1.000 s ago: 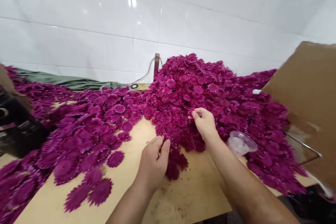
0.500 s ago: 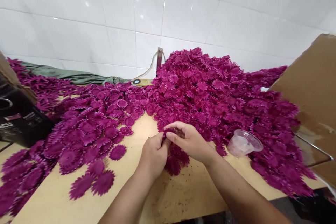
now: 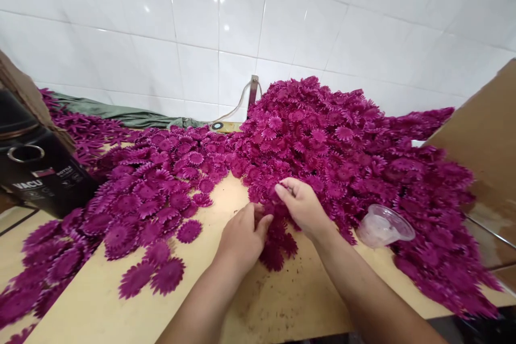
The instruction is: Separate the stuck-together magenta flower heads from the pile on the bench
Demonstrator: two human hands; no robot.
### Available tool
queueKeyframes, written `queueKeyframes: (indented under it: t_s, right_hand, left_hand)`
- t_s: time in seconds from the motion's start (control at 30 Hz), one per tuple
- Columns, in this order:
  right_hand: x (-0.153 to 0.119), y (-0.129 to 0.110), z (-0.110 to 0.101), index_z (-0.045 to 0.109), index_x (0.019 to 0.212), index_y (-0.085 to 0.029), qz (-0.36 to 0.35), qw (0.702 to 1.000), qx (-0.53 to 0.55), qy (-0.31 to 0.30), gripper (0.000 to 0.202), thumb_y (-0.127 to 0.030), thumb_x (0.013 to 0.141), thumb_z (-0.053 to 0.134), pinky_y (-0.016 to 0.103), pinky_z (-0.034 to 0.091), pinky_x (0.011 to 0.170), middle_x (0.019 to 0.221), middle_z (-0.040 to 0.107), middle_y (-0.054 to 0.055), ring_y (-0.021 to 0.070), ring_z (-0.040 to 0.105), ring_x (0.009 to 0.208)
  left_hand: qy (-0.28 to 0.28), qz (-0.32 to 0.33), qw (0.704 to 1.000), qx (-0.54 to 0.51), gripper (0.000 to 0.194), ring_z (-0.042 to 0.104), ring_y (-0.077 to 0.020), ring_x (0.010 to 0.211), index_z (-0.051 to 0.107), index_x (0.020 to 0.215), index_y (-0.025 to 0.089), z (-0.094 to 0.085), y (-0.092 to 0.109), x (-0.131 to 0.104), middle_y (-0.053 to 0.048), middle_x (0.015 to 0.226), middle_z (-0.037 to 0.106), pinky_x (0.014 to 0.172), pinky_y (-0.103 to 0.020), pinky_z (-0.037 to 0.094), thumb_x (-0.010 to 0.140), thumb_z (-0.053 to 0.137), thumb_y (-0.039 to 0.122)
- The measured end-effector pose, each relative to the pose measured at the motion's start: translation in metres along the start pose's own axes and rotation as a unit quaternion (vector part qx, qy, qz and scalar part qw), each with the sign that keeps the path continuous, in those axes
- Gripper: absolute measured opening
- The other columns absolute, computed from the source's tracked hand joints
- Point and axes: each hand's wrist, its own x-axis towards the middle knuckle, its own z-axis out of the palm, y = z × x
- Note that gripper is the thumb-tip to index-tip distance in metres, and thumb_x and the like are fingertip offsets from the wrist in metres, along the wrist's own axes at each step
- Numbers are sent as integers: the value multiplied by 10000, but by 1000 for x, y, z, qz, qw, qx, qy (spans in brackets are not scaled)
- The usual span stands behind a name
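Observation:
My left hand (image 3: 244, 232) is over the near edge of the large flower heap, its fingers curled and the thumb bent across. Whatever lies in its grip is hidden behind the fingers. Up and to the right, my right hand (image 3: 303, 207) pinches a purple artificial flower (image 3: 284, 186) between thumb and forefinger; only a sliver of it shows. Below and between the hands lie loose purple flower pieces (image 3: 276, 251) on the wooden table (image 3: 290, 301). Behind them rises the big heap of purple flowers (image 3: 322, 140).
Flat purple flower discs (image 3: 133, 204) spread over the table's left side. A clear plastic cup (image 3: 385, 226) with whitish contents sits tilted at right. A black box (image 3: 44, 166) stands left, a cardboard sheet (image 3: 479, 156) right. Green cloth (image 3: 121, 113) lies along the tiled wall.
My hands were together on a purple flower; now they are apart, the right one having moved up and right. The view has shifted slightly left.

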Motion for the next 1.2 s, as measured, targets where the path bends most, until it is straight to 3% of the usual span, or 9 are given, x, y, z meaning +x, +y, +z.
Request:
queueKeyframes:
  t_s: [0.1,0.23,0.4,0.6,0.77,0.83,0.93,1.07,1.2]
  right_hand:
    - [1,3,-4,347,534,-208,-17,997,-74,29,275,-359,734,461,232,267,450,485,315,-71,77,298,450]
    - [-2,6,-4,293,513,-210,-38,985,-162,33,336,-385,759,438,236,228,449,482,284,-65,79,280,460]
    - [-1,4,3,247,483,-211,2,994,-111,3,410,-456,759,425,233,201,422,479,233,-62,73,234,456]
    - [-8,0,7,360,579,-198,-8,996,-20,-84,324,-442,791,381,230,324,509,581,343,-39,98,346,550]
    - [-20,-5,7,428,667,-190,-4,989,-16,-146,146,-302,745,479,231,353,542,625,412,-34,104,387,575]
    - [-27,-8,9,448,658,-185,-6,988,-7,-154,119,-259,746,478,231,360,549,615,439,-28,104,402,572]
    - [-36,-10,11,481,644,-181,-9,985,4,-172,118,-239,747,487,225,374,539,595,477,-23,104,426,559]
    - [-35,-7,0,530,716,-184,6,994,12,-112,117,-294,741,497,241,403,577,654,530,-2,126,480,612]
    - [-29,-2,-14,520,739,-193,14,996,46,-68,150,-341,713,520,247,395,613,701,528,-3,130,481,646]
  left_hand:
    - [39,4,998,-58,168,568,-182,702,537,881,191,-1,2,-1,-41,792,626,657,-315,436,779,476,310]
    - [101,60,985,-123,225,560,-154,693,551,948,183,-1,4,-1,-36,808,595,640,-290,455,784,481,319]
    - [84,100,982,-139,230,566,-163,748,607,949,186,0,4,1,-49,838,604,643,-280,466,761,523,288]
    - [81,45,974,-207,169,562,-142,650,632,829,173,-1,5,3,-23,738,630,594,-248,457,733,528,264]
    - [96,-22,959,-264,147,525,-125,600,572,648,158,-2,4,7,8,605,578,596,-235,440,709,486,260]
    - [130,-61,948,-283,159,496,-112,551,538,625,162,-6,0,12,26,557,530,555,-226,426,711,465,274]
    - [224,-113,929,-273,172,467,-103,511,483,626,179,-16,-10,21,44,534,476,518,-217,401,740,401,278]
    - [223,-106,936,-250,23,547,-133,660,531,667,171,-17,-18,28,2,676,566,640,-255,441,652,515,179]
    - [192,-57,961,-190,288,566,-175,864,605,877,166,-1,-14,22,-73,950,585,738,-299,459,613,526,82]
